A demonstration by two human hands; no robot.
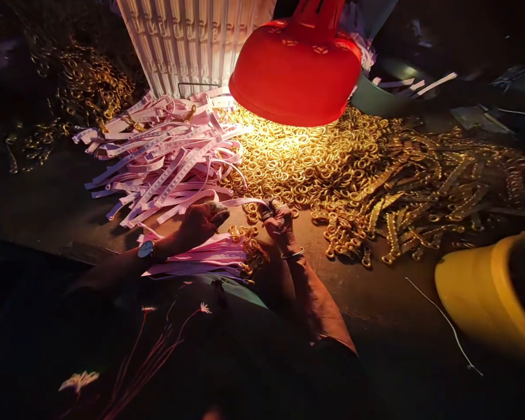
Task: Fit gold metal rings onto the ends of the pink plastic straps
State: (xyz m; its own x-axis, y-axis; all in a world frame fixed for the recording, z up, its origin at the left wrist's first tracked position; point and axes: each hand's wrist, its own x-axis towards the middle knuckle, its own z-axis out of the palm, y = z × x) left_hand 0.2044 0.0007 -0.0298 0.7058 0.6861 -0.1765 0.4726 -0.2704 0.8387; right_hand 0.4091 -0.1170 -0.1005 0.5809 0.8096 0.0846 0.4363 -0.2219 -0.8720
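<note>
Under the red lamp (297, 70), my left hand (201, 221) and right hand (280, 224) pinch one pink strip (245, 202), stretched nine-to-three between them. Gold rings (297, 163) heap at twelve o'clock (right hand nearer).

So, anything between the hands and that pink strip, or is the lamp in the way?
Nothing visible. The left hand and right hand each appear to pinch an end of the pink strip. The red lamp hangs farther back, over the gold rings, clear of both hands.
</note>
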